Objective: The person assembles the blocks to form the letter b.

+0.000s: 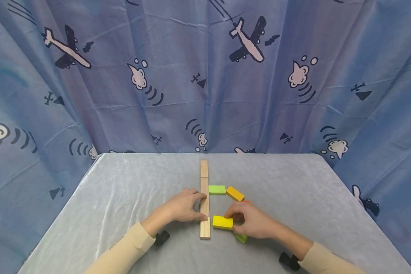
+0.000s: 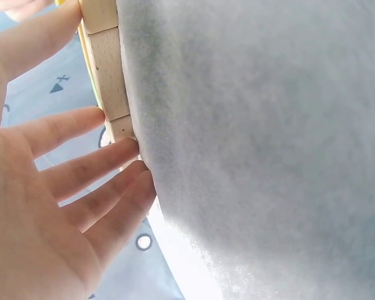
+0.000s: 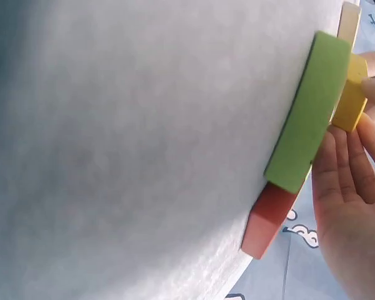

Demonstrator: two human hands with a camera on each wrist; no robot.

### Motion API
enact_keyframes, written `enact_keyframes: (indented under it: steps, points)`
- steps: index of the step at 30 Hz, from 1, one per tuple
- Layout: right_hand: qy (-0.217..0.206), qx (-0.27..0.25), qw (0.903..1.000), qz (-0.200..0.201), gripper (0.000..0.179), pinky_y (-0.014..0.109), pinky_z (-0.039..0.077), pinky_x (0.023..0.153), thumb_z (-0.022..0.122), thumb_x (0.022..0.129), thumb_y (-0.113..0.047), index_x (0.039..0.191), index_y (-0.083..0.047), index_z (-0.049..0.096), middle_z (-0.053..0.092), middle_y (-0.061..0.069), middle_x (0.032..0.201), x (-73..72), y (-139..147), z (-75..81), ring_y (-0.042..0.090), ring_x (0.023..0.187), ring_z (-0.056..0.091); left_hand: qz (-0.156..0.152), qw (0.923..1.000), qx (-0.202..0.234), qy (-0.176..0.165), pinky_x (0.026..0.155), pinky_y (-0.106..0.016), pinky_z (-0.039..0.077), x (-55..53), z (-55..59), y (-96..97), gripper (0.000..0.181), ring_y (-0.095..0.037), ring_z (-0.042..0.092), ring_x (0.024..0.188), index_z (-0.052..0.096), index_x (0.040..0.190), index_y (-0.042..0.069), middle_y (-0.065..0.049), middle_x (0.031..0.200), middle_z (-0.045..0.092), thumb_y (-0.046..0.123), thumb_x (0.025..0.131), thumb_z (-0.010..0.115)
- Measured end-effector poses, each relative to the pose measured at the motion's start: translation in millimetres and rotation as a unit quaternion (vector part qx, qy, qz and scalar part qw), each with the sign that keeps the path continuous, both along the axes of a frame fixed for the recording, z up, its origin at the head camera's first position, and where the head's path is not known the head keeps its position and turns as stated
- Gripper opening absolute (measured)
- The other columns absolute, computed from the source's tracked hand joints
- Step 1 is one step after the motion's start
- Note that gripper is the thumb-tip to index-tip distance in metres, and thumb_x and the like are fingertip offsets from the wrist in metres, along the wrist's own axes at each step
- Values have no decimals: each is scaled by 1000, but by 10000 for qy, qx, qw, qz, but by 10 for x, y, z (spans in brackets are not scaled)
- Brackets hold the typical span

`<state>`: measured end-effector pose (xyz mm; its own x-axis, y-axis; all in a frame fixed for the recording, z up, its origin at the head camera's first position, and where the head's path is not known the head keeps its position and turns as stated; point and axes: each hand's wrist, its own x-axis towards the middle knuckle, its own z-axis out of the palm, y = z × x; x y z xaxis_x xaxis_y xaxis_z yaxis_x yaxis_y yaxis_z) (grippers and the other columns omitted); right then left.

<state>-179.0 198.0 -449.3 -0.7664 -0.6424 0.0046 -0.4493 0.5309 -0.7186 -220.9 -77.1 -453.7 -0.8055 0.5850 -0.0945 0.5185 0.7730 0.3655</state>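
Observation:
Plain wooden blocks (image 1: 204, 230) lie end to end in a straight row across the table. My left hand (image 1: 184, 206) is at the row's left side, thumb and fingertips touching the blocks; its fingers look fairly straight in the left wrist view. A yellow block (image 1: 222, 222) is pinched between thumb and fingers of my right hand (image 1: 251, 220), just right of the row's near end. Under and behind that hand are a green block (image 3: 309, 112) and a red block (image 3: 269, 220), both mostly hidden in the head view.
Farther back, a light green block (image 1: 217, 190) meets the wooden row at its right side. An orange-yellow block (image 1: 235, 193) lies angled beside it, continuing a curve to the right. A grey cloth covers the table (image 1: 150, 171), and a patterned blue curtain (image 1: 178, 95) hangs behind.

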Motion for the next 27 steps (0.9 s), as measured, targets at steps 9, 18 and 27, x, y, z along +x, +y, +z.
enact_keyframes:
  steps: [9, 18, 27]
  points:
    - [-404, 209, 9987, 237, 29, 30, 53, 87, 75, 83, -6, 110, -18, 76, 64, -12, 103, 46, -61, 13, 10, 96, 59, -50, 9999, 10, 104, 105, -46, 46, 26, 29, 1, 71, -28, 53, 130, 59, 141, 14, -7, 140, 58, 53, 84, 77]
    - [-381, 391, 9975, 443, 30, 27, 52, 86, 73, 85, -5, 112, -18, 74, 63, -15, 104, 67, -84, -10, 7, 95, 59, -27, 9999, -16, 99, 104, -45, 47, 24, 28, 5, 72, -28, 53, 128, 59, 142, 14, -7, 139, 59, 53, 85, 78]
    - [-297, 548, 9966, 531, 29, 27, 52, 88, 74, 87, -7, 114, -19, 73, 63, -16, 108, 104, -90, 20, 3, 97, 58, -22, 10000, -13, 35, 104, -46, 47, 17, 29, 12, 72, -28, 53, 128, 59, 142, 14, -8, 140, 58, 53, 84, 78]
